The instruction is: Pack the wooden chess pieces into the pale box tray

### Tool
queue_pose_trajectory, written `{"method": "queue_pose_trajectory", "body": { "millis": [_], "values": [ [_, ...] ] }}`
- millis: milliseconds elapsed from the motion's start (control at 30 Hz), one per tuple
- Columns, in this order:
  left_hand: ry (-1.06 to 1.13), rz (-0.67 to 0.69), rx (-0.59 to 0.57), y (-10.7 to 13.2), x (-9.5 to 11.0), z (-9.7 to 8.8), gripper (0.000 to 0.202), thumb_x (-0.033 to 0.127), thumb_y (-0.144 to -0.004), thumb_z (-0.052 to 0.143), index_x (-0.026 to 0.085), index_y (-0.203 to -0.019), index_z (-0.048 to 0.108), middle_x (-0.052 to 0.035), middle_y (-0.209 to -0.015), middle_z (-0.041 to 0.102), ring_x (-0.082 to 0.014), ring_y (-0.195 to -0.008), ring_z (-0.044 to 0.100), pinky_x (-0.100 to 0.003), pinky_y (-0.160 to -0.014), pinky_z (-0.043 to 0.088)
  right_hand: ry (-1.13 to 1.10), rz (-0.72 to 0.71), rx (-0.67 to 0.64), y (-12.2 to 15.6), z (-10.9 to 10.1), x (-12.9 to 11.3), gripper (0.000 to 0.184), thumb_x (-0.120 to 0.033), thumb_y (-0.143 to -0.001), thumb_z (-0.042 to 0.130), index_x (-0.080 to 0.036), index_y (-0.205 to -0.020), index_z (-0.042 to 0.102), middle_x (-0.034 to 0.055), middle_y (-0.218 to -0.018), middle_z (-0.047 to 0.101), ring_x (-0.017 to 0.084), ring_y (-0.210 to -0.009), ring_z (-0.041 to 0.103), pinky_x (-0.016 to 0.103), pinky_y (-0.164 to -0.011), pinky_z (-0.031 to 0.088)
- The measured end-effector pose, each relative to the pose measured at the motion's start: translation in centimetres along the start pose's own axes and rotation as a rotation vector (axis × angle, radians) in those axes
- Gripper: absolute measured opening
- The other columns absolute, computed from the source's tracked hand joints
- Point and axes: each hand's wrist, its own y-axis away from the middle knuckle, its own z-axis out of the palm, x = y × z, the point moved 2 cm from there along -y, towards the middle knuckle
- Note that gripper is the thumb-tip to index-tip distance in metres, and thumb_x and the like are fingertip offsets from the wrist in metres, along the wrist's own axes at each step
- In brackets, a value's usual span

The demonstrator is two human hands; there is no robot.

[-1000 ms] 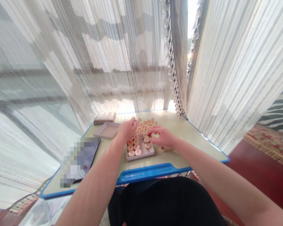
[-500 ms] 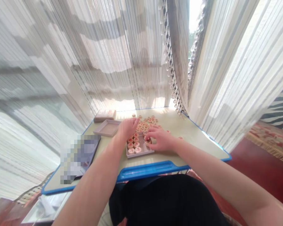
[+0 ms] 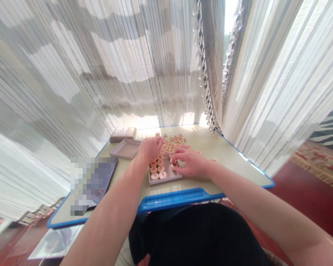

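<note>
A shallow open box [image 3: 170,178] lies near the table's front edge. Round Chinese chess pieces with red characters [image 3: 154,169] stand in two columns along its left side. My right hand [image 3: 190,161] is over the box's right side, thumb and fingers closed around a Chinese chess piece [image 3: 174,165] with a dark character. My left hand [image 3: 152,147] hovers at the box's back left corner, fingers curled together; whatever they may hold is hidden. Beyond both hands, a loose heap of chess pieces [image 3: 169,147] is spread on the table, partly covered by my fingers.
A box lid [image 3: 125,149] lies left of my left hand, with a thick book-like box [image 3: 123,133] behind it. A dark tablet [image 3: 107,181], partly pixelated, rests at the left. The table [image 3: 235,173] has a blue rim. Curtains [image 3: 127,74] hang right behind it.
Both hands stay nearly where they were; my right hand remains at the piece in the box's right side. The camera view has shifted slightly.
</note>
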Motion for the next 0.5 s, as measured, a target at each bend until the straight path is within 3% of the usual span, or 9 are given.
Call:
{"method": "queue_pose_trajectory", "body": {
  "millis": [333,500],
  "values": [
    [0.045,-0.082,0.024,-0.3,-1.6,0.5,0.035,0.031,-0.085,0.035,0.02,-0.078,0.067,-0.0074,-0.079,0.07,-0.0216,-0.076,0.063,-0.03,-0.067,0.042,-0.038,0.045,0.055,0.0,-0.5,1.8,0.018,-0.014,-0.067,0.058,-0.019,-0.084,0.064,0.0041,-0.087,0.059,0.02,-0.091,0.053,0.033,-0.087,0.042],
    [0.181,0.038,-0.053,-0.5,-1.7,1.1,0.03,0.035,-0.078,0.046,0.02,-0.08,0.073,-0.0049,-0.085,0.071,-0.0201,-0.084,0.064,-0.028,-0.078,0.047,-0.019,0.11,0.122,0.0,-0.1,3.0,0.016,-0.014,-0.068,0.058,-0.019,-0.081,0.065,0.0038,-0.084,0.06,0.02,-0.088,0.054,0.035,-0.084,0.044]
  ]
}}
